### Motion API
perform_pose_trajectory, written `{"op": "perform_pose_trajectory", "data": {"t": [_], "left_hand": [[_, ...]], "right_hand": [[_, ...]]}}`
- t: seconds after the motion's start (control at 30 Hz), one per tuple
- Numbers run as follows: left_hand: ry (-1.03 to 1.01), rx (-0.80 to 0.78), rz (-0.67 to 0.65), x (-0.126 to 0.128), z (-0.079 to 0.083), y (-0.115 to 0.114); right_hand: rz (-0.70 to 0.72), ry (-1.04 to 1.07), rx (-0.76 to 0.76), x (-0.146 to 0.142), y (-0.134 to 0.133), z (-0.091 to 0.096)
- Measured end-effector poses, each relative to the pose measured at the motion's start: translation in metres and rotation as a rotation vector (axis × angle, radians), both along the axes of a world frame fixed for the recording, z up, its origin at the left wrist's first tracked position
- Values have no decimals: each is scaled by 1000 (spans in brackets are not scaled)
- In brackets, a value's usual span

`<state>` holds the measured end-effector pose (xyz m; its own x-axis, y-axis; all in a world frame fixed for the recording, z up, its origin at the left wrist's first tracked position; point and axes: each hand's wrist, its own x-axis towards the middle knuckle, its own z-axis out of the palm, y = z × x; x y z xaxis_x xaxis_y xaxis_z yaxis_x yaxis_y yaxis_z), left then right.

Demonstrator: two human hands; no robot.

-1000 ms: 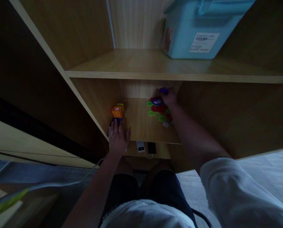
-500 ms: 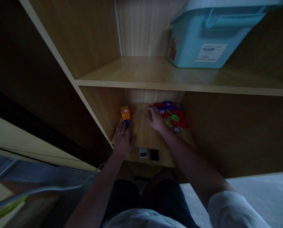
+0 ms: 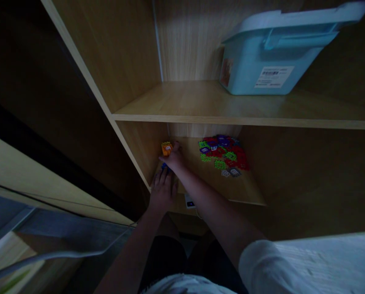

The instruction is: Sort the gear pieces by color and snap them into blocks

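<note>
My right hand (image 3: 174,159) reaches across to the left side of the lower shelf. Its thumb and fingers close around a stack of flat orange plastic pieces (image 3: 166,147). Just in front lies a small group of blue pieces (image 3: 164,166), partly hidden by my hands. My left hand (image 3: 162,191) rests at the shelf's front left, fingers stretched out, the tips touching or very near the blue pieces. To the right spreads a loose pile of red, green and purple lattice-like pieces (image 3: 223,152), with grey ones at its near edge.
A light blue lidded bin (image 3: 262,61) stands on the upper shelf (image 3: 194,98). Below the lower shelf's front edge is a white device with a small dark display (image 3: 189,201). A pale cable (image 3: 63,255) runs at the lower left.
My right hand has moved left, from the edge of the coloured pile to the orange stack. My left hand stays by the blue pieces. The view has shifted slightly.
</note>
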<state>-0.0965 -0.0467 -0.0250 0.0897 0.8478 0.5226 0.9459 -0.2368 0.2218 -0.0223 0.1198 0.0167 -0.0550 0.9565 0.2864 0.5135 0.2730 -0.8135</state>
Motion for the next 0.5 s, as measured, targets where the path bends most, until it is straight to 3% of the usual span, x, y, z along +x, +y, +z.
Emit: {"op": "perform_pose_trajectory", "data": {"t": [0.23, 0.5], "left_hand": [[0, -23, -17, -4, -1, -8], [-59, -34, -5, -2, -1, -8]], "right_hand": [[-57, -102, -115, -4, 0, -5], [-15, -88, -81, 27, 7, -7]]}}
